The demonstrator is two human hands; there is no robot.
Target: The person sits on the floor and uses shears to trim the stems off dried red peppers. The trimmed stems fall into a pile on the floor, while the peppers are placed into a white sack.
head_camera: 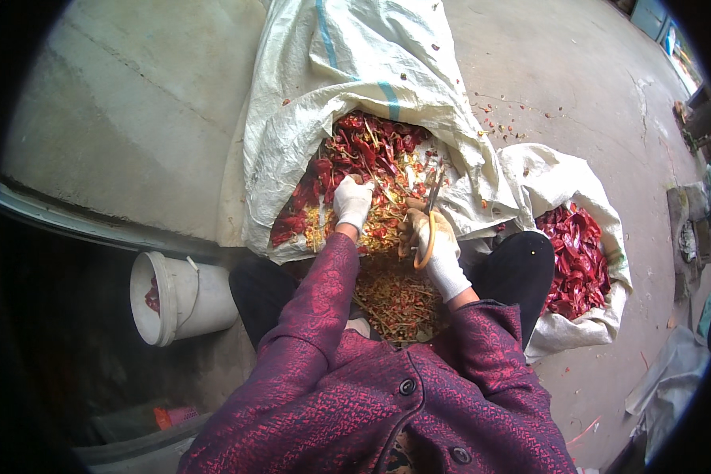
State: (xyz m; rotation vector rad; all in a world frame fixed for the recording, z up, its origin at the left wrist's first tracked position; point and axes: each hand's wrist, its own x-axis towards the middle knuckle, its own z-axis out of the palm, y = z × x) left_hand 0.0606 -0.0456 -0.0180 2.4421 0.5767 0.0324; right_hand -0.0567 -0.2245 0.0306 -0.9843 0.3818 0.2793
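Dried red chilli peppers [355,145] lie in the mouth of a large white woven sack [284,154] in front of me. Over the near part of this pile is my left hand [352,200], in a white glove with its fingers curled. Whether it grips a pepper is hidden. My right hand [434,232], also gloved, with brownish stained fingers, holds scissors [431,237] with an orange-yellow handle. Their blades point away from me, over the sack's right side. Between the hands are yellow seeds, stems and pepper scraps [385,222].
A second white sack [619,260] at my right holds red pepper pieces [575,260]. A white plastic bucket [207,293] lies on its side at my left, with some red pieces inside. Stems and scraps [397,296] are heaped between my legs. Scraps dot the concrete floor [527,71].
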